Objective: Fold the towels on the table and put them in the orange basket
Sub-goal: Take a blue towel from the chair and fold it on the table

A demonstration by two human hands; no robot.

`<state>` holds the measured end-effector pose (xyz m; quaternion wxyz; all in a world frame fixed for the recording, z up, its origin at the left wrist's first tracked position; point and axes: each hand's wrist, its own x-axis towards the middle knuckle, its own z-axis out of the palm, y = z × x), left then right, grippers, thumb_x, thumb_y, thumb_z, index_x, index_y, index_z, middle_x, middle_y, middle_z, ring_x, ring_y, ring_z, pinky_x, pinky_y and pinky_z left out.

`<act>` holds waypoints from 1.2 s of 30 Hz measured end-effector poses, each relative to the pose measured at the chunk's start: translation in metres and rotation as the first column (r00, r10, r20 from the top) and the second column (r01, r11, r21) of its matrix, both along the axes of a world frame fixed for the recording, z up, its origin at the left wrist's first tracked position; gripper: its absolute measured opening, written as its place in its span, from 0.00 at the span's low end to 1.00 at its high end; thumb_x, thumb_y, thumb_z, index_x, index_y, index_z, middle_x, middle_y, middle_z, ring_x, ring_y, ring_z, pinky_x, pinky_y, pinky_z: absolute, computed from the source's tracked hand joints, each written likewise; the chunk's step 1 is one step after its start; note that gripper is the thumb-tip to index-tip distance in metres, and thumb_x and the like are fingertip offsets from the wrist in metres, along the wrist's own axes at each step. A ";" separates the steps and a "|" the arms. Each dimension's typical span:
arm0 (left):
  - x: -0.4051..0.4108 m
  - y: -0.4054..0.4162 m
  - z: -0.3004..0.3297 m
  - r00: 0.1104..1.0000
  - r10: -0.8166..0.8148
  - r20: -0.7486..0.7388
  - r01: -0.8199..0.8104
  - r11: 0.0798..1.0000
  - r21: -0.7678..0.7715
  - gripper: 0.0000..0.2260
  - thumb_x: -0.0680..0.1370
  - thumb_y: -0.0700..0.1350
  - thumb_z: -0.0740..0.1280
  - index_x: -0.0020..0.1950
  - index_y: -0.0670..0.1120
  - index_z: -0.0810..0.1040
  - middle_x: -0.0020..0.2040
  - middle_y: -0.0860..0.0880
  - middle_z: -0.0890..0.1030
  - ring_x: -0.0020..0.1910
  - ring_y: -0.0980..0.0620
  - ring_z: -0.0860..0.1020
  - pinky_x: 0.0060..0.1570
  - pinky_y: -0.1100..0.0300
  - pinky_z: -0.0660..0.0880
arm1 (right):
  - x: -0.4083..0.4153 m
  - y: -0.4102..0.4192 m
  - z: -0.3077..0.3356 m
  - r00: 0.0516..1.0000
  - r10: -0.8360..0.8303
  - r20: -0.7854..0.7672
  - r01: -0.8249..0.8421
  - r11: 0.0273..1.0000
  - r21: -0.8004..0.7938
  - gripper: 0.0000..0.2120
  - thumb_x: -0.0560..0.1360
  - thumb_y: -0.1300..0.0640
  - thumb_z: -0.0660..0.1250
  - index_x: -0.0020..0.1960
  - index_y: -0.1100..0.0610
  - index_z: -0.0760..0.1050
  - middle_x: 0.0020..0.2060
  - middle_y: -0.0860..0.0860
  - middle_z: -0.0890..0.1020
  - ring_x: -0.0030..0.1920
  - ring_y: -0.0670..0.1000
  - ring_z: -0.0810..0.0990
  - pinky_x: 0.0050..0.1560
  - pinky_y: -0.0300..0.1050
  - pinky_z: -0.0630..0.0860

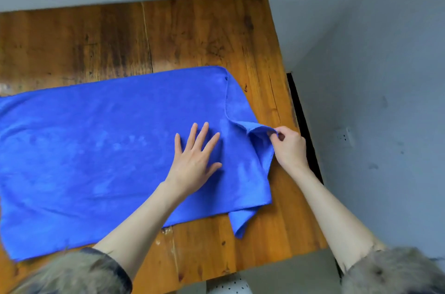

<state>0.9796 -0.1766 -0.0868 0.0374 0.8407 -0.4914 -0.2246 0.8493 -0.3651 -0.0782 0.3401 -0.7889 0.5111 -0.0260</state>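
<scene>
A large blue towel [96,149] lies spread across the wooden table [168,36], folded double along its right part. My left hand [196,159] lies flat on the towel with fingers spread, pressing it down. My right hand [287,145] pinches the towel's right edge and lifts it slightly off the table. A loose corner of the towel [240,224] sticks out at the near right. No orange basket is in view.
The table's right edge [296,125] runs close to my right hand, with a dark gap and a grey wall beyond. A wall socket [344,137] sits on that wall. Bare wood stretches behind the towel.
</scene>
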 end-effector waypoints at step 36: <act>0.032 -0.191 -0.002 0.997 0.069 -0.044 -0.076 0.983 -0.170 0.27 0.81 0.49 0.57 0.77 0.53 0.49 0.78 0.49 0.46 0.76 0.45 0.44 0.71 0.39 0.47 | -0.074 -0.118 -0.020 0.996 -0.088 -0.010 0.083 0.897 0.434 0.16 0.75 0.52 0.64 0.36 0.63 0.67 0.33 0.55 0.66 0.35 0.51 0.64 0.40 0.44 0.59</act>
